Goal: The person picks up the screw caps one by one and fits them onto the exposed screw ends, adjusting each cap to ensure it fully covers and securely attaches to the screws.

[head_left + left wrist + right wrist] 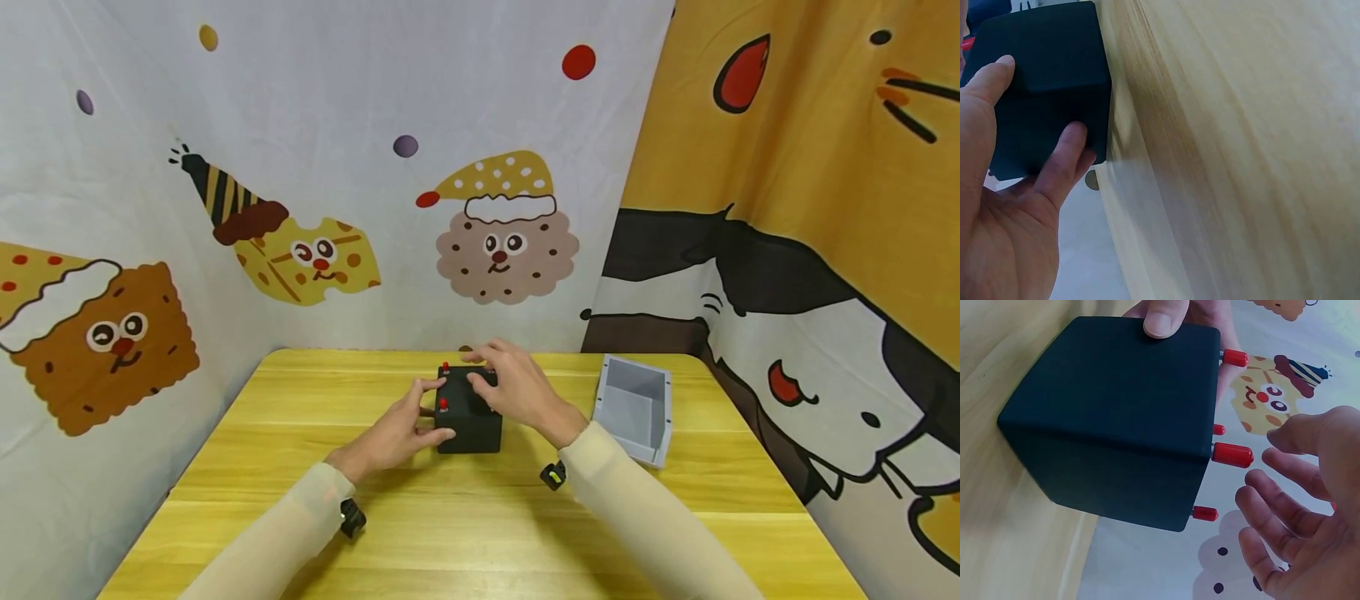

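Observation:
A black box (468,435) stands on the table, with several red-capped posts (444,404) rising from its top. My left hand (393,435) holds the box at its left side. In the right wrist view, the left thumb (1160,324) presses on one face of the box. The left wrist view shows fingertips (1072,134) against another face. Above the box's top hovers my right hand (519,385), its fingers spread and loosely bent. A gap separates these fingers from the nearest red cap (1234,455), and they hold nothing visible.
To the right of the box stands an open grey bin (666,429). The wooden table (450,533) ends at the back against a cloth wall (330,100) printed with cartoon food. A yellow cloth (825,167) with a cartoon animal hangs on the right.

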Available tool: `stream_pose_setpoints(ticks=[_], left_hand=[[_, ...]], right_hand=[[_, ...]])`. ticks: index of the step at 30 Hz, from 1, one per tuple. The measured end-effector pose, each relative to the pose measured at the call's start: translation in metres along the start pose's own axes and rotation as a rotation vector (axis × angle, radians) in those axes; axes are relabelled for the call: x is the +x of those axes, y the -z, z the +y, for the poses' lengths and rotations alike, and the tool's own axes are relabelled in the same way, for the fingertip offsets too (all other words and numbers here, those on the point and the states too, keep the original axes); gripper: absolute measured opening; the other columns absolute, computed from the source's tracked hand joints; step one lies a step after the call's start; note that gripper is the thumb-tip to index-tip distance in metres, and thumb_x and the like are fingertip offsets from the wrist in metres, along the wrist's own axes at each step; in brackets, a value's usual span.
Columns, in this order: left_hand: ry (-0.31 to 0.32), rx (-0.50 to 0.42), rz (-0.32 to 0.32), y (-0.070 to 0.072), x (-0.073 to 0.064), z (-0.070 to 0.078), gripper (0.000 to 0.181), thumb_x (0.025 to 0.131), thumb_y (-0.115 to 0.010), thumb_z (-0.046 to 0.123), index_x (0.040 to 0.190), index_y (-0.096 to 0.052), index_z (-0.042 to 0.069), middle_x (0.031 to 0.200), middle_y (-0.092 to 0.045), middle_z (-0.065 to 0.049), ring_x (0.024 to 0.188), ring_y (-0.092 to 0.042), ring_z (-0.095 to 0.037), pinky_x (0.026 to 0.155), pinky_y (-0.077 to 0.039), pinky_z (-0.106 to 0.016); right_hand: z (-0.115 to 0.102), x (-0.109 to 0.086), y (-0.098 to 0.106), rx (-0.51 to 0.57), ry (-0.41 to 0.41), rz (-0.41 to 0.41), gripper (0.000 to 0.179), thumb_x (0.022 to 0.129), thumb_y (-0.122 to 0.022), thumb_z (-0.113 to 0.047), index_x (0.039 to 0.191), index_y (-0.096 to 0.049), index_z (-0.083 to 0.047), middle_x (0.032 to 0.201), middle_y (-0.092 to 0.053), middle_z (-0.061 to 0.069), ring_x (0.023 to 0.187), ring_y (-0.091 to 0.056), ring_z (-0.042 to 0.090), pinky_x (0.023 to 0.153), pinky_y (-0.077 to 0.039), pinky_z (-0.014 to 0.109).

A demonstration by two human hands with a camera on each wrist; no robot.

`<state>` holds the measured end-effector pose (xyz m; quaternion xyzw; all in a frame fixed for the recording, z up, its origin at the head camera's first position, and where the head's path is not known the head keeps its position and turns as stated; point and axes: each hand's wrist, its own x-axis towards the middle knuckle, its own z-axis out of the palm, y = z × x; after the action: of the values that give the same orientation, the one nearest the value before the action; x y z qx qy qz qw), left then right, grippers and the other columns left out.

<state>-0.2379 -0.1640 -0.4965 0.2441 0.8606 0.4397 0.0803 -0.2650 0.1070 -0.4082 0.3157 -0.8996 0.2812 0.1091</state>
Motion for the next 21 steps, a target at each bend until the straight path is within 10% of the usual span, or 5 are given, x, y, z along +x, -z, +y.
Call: stream_pose_setpoints(ticks=[21], left_hand=[[0.003, 0.067, 0.001, 0.001, -0.003, 0.005, 0.093, 0.114, -0.079, 0.044, 0.181, -0.022, 0.013, 0.190, -0.033, -0.016, 0.146, -0.073, -0.042, 0.112, -0.070, -0.046]], right_hand=[[0.009, -0.021, 0.019, 0.024, -0.011, 0.027, 0.029, 0.110, -0.083, -0.017, 0.139, -0.084, -0.013, 0.130, -0.080, 0.013, 0.113, -0.079, 0.036, 0.082, -0.069, 0.041]])
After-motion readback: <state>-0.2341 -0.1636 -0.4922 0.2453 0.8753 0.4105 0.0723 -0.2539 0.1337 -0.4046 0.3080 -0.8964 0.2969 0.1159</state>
